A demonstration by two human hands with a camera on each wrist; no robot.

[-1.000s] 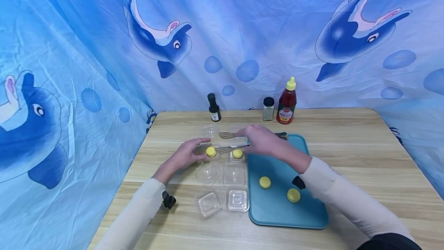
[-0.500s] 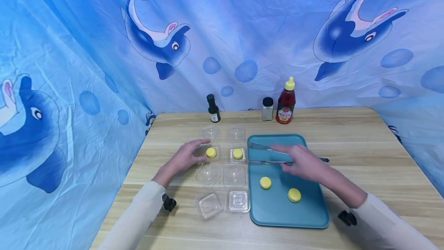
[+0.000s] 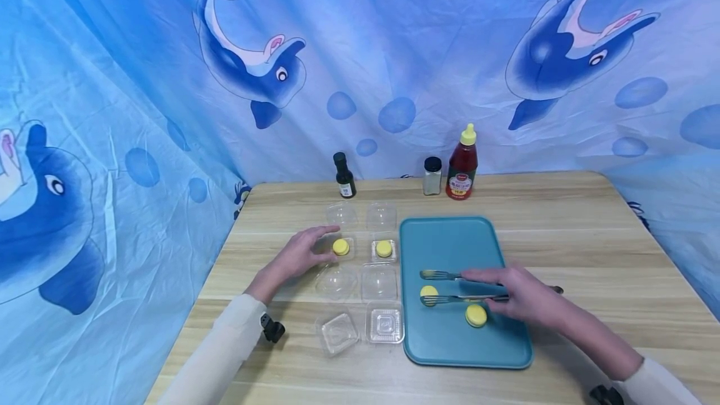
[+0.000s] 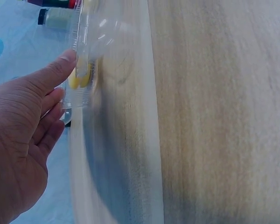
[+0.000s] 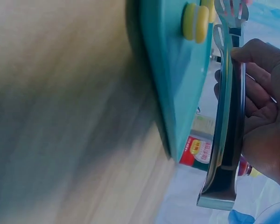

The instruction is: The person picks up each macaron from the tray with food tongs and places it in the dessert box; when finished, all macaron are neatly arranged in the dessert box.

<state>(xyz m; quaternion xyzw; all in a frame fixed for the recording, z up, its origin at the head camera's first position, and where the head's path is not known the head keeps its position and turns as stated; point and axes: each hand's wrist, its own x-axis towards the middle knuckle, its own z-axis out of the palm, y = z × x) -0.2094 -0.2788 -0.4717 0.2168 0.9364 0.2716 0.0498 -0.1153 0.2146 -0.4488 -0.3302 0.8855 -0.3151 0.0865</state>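
My left hand (image 3: 304, 253) is beside a small clear plastic box (image 3: 351, 249) that contains a yellow macaron (image 3: 340, 247). Its thumb and index finger are spread along the box's edges; in the left wrist view the thumb overlaps the clear plastic wall (image 4: 81, 100). Metal tongs (image 5: 229, 116) lie in the grip of my right hand (image 3: 520, 295), thumb on one arm and fingers on the other. Their slotted ends are apart over the blue tray (image 3: 444, 236). One end overlaps a yellow macaron (image 3: 429, 292); another macaron (image 3: 475, 315) lies nearer my right hand.
A second clear box (image 3: 392, 255) also contains a macaron (image 3: 384, 249). Several clear boxes with lids stand left of the tray, including one box (image 3: 385, 324) in front. A dark bottle (image 3: 344, 177), a black-capped jar (image 3: 432, 177) and a red sauce bottle (image 3: 462, 170) line the back edge.
My right hand has carried the tongs from over the boxed macarons, rightward and toward me, to over the tray's macarons. My left hand has stayed by its box.
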